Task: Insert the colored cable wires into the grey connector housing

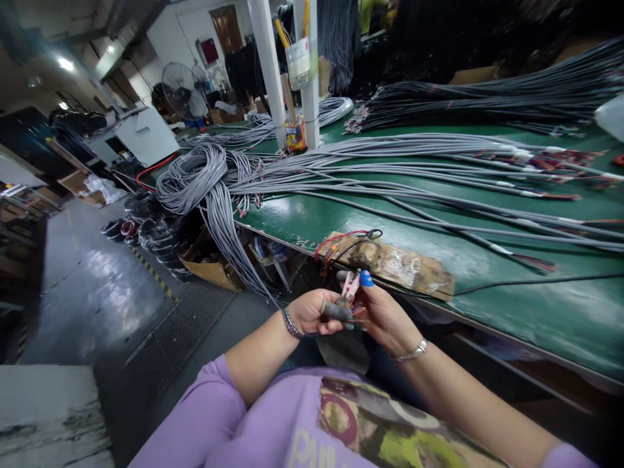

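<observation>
Purple shirt [273, 416]; right hand [385, 318] near bench edge [492, 332].

Looks like a workshop / small factory floor for cable wk, not a home or office. Main clue: long green-topped bench [287, 218] w/ lots of grey cables [192, 179], some coiled, some laid out lengthwise w/ stripped ends & coloured wires, plus a thick bundle of blk cables [478, 104] at the back. More cable hangs in the bg. White posts at the bench, one w/ a tool cup [298, 62] w/ yellow-handled items. Also industrial: lg floor-type fan [178, 88], boxy white equip. [141, 136], cardboard ctn [209, 263] under the bench, grey floor [104, 286] w/ yellow-blk striped tape [153, 274], exposed ducting [117, 49] & bright ceiling lt [65, 64].
</observation>
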Motion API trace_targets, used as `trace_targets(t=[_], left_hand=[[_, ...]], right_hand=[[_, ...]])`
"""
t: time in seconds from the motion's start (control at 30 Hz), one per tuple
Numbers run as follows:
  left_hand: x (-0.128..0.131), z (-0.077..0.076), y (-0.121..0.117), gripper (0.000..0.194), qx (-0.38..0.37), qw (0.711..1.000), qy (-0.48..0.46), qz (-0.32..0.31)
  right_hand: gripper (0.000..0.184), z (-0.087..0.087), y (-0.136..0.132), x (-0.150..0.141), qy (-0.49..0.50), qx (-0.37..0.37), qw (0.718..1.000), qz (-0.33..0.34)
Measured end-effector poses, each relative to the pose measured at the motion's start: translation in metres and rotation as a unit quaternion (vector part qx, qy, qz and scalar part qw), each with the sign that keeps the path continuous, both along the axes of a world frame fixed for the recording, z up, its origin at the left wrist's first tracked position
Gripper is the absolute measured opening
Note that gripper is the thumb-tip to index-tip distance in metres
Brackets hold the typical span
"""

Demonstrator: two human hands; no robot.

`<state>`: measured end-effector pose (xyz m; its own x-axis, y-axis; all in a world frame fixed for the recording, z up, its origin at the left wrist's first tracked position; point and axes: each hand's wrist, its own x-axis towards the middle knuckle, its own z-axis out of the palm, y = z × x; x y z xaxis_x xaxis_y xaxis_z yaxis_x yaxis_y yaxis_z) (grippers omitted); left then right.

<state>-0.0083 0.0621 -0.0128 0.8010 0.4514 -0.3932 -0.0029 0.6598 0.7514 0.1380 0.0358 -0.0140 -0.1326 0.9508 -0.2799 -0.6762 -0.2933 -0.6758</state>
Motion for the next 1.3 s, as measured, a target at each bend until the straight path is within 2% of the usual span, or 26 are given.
trace_targets(t=[0.4, 0.53, 0.77, 0.93, 1.1, 1.3], left_hand=[[0.003, 0.002, 0.003, 0.029, -0.036, 0.999, -0.018, -0.001], [0.001, 0.002, 0.002, 0.029, -0.048, 0.998, -0.016, 0.022], [-0.009, 0.007, -0.017, 0.038, -0.007, 1.0, 0.025, 0.018], [-0.01, 0.011, -0.03, 0.044, 0.032, 0.995, 0.034, 0.089], [-0.007, 0.014, -0.026, 0.042, 0.044, 0.992, 0.032, 0.118], [-0.002, 0.02, -0.024, 0.037, 0.041, 0.986, 0.031, 0.158]], right_hand=[[0.043, 0.003, -0.001, 0.0, -0.01, -0.009, 1.0, -0.001], [0.045, 0.006, -0.002, 0.0, 0.004, -0.008, 1.0, 0.017], [0.042, 0.01, -0.006, 0.002, 0.021, 0.014, 0.999, 0.045], [0.031, 0.008, -0.009, 0.005, -0.003, 0.02, 0.999, 0.033], [0.037, 0.004, -0.008, 0.007, -0.023, 0.011, 0.999, 0.02], [0.035, 0.004, -0.004, 0.009, -0.058, -0.007, 0.998, 0.011]])
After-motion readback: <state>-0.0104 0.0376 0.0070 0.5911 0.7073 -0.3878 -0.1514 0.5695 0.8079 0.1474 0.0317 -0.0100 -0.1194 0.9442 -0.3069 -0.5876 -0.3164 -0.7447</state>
